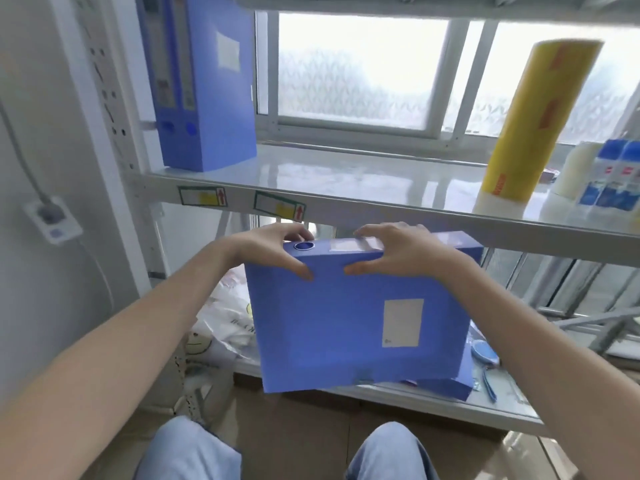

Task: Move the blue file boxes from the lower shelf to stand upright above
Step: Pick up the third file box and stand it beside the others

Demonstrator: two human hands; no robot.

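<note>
1. One flat blue plastic file box, with a white label on its broad face and a round finger hole in its spine, is held by its top edge in front of the shelving, between the lower shelf and the one above, tilted slightly.
2. Both hands are clamped on it: the left hand curls over the spine near the finger hole with the thumb pressed on the face, and the right hand does the same just beside it.
3. Two matching blue file boxes already stand upright at the left end of the glossy white upper shelf, so I judge part of the job done.
4. Another blue box appears to lie on the pale lower shelf under the held one; only its corner shows, so how many remain there I cannot tell.
5. Off to the right on the upper shelf stands a tall yellow roll, well clear of the boxes.
6. Crumpled plastic bags sit at the lower left, their contents unclear; everything is softly blurred.
</note>
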